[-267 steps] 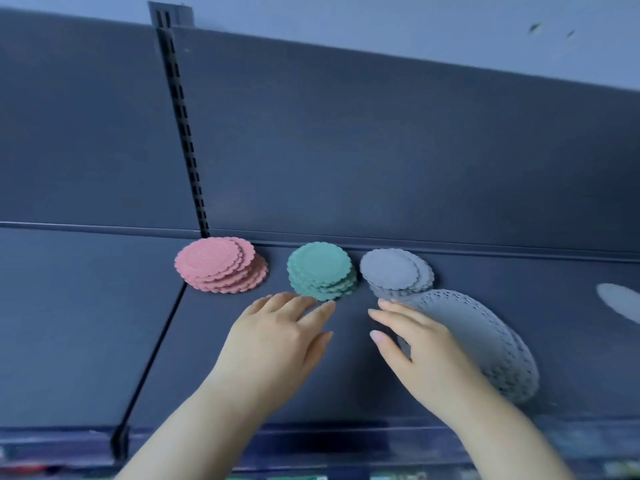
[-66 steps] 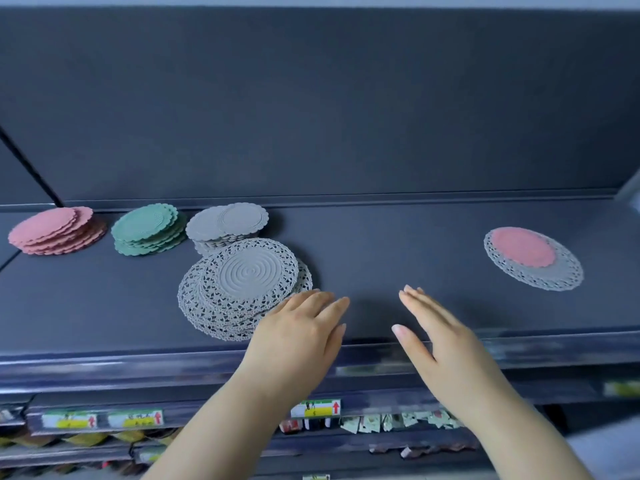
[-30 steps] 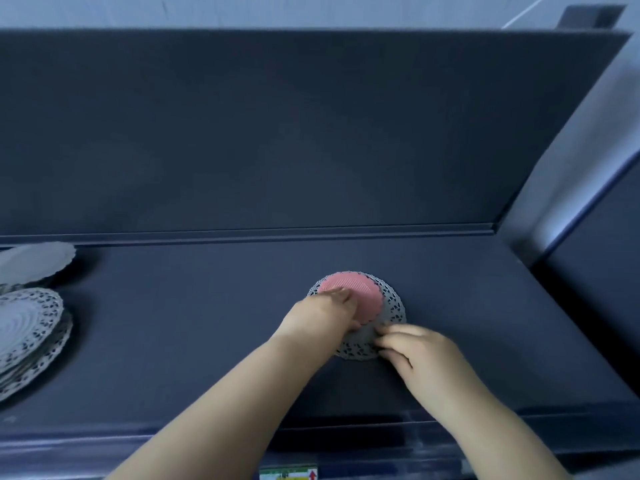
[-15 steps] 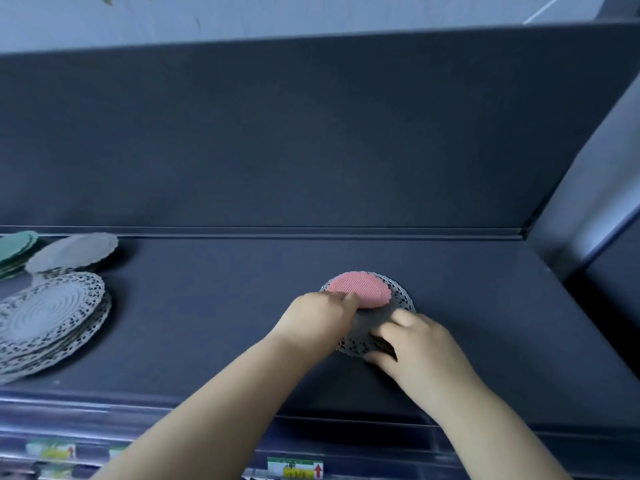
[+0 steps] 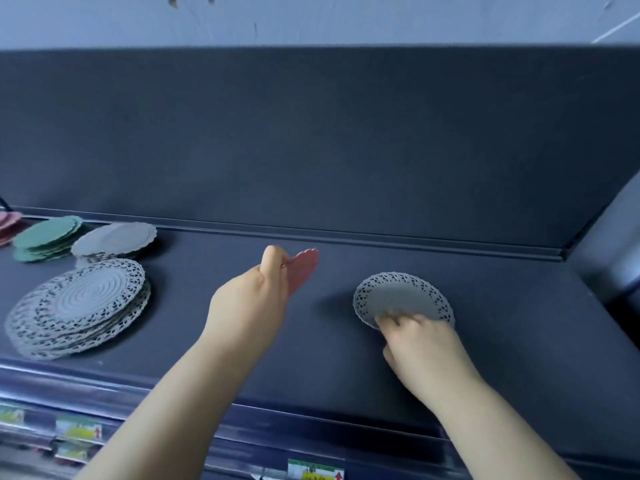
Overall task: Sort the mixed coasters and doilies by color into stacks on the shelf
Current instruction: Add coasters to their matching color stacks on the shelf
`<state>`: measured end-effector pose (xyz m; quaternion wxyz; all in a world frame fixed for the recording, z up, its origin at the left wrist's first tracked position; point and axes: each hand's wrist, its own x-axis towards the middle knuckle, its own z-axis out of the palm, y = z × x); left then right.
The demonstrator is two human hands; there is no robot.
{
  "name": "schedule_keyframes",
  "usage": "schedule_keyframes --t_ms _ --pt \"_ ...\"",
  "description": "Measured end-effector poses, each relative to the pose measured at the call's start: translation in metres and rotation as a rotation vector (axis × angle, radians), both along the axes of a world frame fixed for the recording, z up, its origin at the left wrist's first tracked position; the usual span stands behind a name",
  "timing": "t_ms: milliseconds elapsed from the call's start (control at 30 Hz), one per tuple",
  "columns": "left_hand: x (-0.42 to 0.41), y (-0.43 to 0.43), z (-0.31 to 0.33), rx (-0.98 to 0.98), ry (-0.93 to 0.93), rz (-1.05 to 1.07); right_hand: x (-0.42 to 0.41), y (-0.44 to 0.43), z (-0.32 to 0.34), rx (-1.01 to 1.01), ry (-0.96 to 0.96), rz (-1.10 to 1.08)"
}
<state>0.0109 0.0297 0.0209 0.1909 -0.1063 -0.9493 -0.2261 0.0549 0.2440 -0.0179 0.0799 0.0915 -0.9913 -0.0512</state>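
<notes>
My left hand (image 5: 252,299) pinches a pink scalloped coaster (image 5: 303,270) and holds it tilted above the dark shelf (image 5: 225,341). To its right my right hand (image 5: 419,344) grips the near edge of a grey lace doily (image 5: 398,296), which is lifted at a slant. At the far left stand the stacks: pink coasters (image 5: 7,223) cut by the frame edge, green coasters (image 5: 46,235), grey coasters (image 5: 114,237), and in front a tall pile of grey lace doilies (image 5: 83,303).
The shelf's back panel (image 5: 311,140) rises behind everything and a side wall (image 5: 613,237) closes the right end. Price labels (image 5: 315,471) line the front rail below the shelf lip.
My left hand has lifted the pink coaster off the grey doily and moved it left. My right hand has raised the doily's near edge. The view has shifted left.
</notes>
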Motion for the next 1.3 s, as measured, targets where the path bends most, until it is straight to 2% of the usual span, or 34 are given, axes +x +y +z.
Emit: schedule_keyframes --t_ms 100,167,333,433,500,700,800,867,1033,1300 --pt "0.003 -0.021 -0.004 0.014 -0.073 -0.002 -0.005 -0.014 0.01 -0.068 0.044 -0.097" --pt "0.006 -0.036 -0.005 0.082 -0.11 -0.076 -0.009 -0.027 0.016 -0.268 0.051 -0.152" --pt "0.005 -0.097 -0.002 0.084 0.121 -0.205 -0.016 -0.094 0.034 -0.763 0.145 -0.153" --pt "-0.002 -0.151 0.003 0.08 0.176 -0.336 -0.025 -0.146 0.039 -0.951 0.18 -0.183" --pt "-0.011 -0.192 0.002 0.072 0.232 -0.34 -0.031 -0.184 0.041 -1.028 0.214 -0.182" --pt "-0.029 -0.322 -0.01 0.028 0.279 -0.115 -0.058 -0.294 0.031 -1.022 0.322 -0.101" --pt "-0.031 -0.371 -0.009 0.047 0.299 -0.069 -0.07 -0.339 0.025 -1.034 0.358 -0.113" --pt "-0.03 -0.395 -0.01 0.049 0.31 -0.055 -0.069 -0.369 0.025 -0.991 0.36 -0.032" --pt "-0.027 -0.43 -0.022 0.083 0.277 -0.024 -0.062 -0.425 0.01 -0.727 0.272 0.134" --pt "-0.023 -0.432 -0.046 0.109 0.257 -0.092 -0.057 -0.438 -0.018 -0.554 0.043 0.202"
